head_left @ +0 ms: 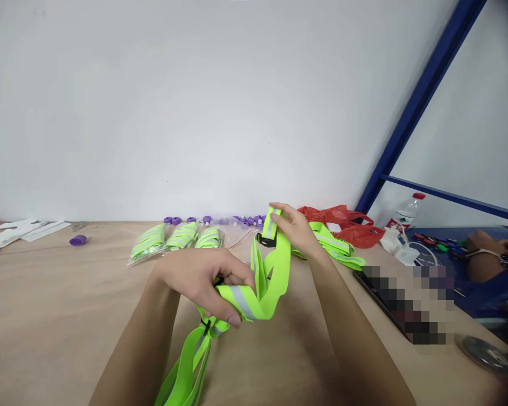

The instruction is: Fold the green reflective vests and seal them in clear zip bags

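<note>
A neon-yellow reflective strap [277, 279] with a grey stripe hangs in loops between my hands, above the table. My left hand [207, 282] is closed around a bunched part of it, and loose bands trail down towards the table's front edge. Higher and to the right, my right hand [294, 225] pinches a short end of the strap near a black buckle [266, 241]. A second black fitting [205, 326] sits on the strap below my left hand. More of the same strap [334, 248] lies in a pile behind my right forearm.
Several clear bags of folded straps [180, 237] lie behind my left hand, with purple caps [245, 221] along the wall. To the right are red plastic bags [342, 220], a water bottle [407, 211] and a dark flat device [381, 304]. Another person's hand [485, 254] shows at far right.
</note>
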Tool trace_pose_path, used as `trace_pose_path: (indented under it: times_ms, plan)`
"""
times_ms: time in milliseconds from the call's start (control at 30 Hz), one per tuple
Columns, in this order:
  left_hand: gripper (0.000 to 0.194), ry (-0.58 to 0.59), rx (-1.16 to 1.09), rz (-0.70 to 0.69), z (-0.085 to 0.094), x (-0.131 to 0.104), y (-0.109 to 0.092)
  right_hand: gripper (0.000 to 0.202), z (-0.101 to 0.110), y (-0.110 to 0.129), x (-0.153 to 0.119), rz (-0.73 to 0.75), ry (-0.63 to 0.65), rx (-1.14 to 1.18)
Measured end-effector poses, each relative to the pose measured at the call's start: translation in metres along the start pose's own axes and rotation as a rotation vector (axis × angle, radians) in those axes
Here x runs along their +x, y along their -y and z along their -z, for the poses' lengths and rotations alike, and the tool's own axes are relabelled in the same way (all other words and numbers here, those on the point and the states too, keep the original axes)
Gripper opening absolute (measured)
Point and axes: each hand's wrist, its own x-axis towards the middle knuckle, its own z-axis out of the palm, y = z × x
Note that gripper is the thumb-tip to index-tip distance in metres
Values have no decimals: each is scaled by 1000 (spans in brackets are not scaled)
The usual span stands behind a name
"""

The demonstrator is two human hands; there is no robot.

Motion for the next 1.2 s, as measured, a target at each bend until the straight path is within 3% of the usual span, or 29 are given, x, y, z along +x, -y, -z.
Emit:
trace_pose_path:
  times_ms: [200,300,400,467,533,633,767,833,933,1000,1067,1200]
  plan:
    - [38,160,39,51,-18,36,-7,50,0,16,-4,16,-18,388]
    - [51,161,143,110,-30,52,-8,53,2,22,-7,34,-3,511]
    - [54,122,176,116,-30,47,-12,55,5,25,-9,16,7,559]
    - [41,86,143,110,-22,31,-14,57,7,25,-9,11,6,573]
    - [27,20,80,108,-9,11,-12,57,9,25,-9,24,0,584]
    - [27,-190,91,222,8,-6,2,56,11,24,-8,46,-26,605]
    - [43,-498,400,542,15,15,41,54,13,27,-9,49,-42,652]
    - [59,-476,438,641,14,34,62,51,13,30,-11,41,-38,684]
    - [34,-372,409,644,15,51,85,49,14,36,-14,42,-34,714]
    - [22,-372,366,625,20,50,93,48,18,39,-16,64,-34,705]
    - [18,-440,333,593,26,41,95,46,23,40,-17,89,-32,673]
    - [13,-729,313,543,40,19,87,42,41,35,-16,113,9,554]
